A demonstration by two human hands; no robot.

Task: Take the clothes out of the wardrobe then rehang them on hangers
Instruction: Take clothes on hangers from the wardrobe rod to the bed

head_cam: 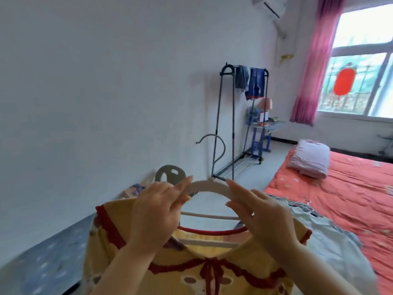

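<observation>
- Hanger: pale, curved arms, metal hook pointing up; held up in front of the person, in the foreground centre, between both hands.
- Yellow top: red trim at neck, sleeves and collar, red bow at the front; draped on the hanger, whose lower bar shows inside the neck opening; it hangs below the hands.
- Left hand: on the hanger's left arm, fingers clamped on it, thumb beneath.
- Right hand: on the hanger's right arm, fingers laid along the top, thumb under, pinching it.
- Clothes rack: dark metal frame on wheels, against the white wall; a grey garment and a blue garment hang side by side on its top rail.
- Small blue bench: behind the rack, carrying a lamp.
- Bed: orange-red cover, at right; a folded pink quilt lies at its far end, a pale garment at its near edge.
- Pink curtain: beside the window.
- Air conditioner: high on the wall.
</observation>
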